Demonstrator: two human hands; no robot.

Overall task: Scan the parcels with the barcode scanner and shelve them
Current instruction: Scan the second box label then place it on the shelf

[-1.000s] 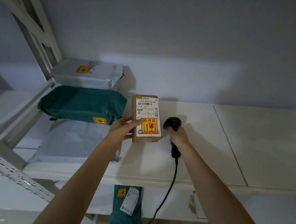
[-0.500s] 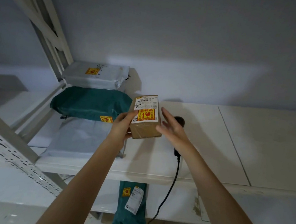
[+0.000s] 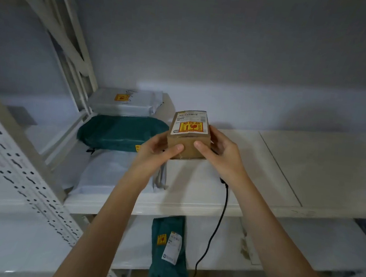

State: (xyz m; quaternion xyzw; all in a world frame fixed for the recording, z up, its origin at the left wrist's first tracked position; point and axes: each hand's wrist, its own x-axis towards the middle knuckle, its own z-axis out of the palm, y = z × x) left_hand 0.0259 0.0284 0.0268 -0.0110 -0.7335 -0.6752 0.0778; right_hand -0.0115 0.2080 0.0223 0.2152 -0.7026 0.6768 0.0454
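Observation:
A small brown cardboard parcel point(image 3: 189, 136) with a white label and a yellow fragile sticker on top is held just above the white shelf point(image 3: 287, 167). My left hand point(image 3: 158, 151) grips its left side and my right hand point(image 3: 222, 152) grips its right side, thumbs on the near face. The barcode scanner lies on the shelf under my right wrist, mostly hidden; its black cable point(image 3: 218, 221) hangs down over the shelf edge.
At the shelf's left lie a grey mailer point(image 3: 127, 104), a dark green mailer point(image 3: 119, 134) and a pale mailer point(image 3: 110, 171). Another green mailer point(image 3: 169, 249) lies on the lower shelf. A perforated rack post point(image 3: 23, 166) stands left. Wall behind.
My right hand has let go of the scanner, left it on the shelf, and taken the parcel's right side. The parcel has tipped from upright to flat and moved back toward the shelf.

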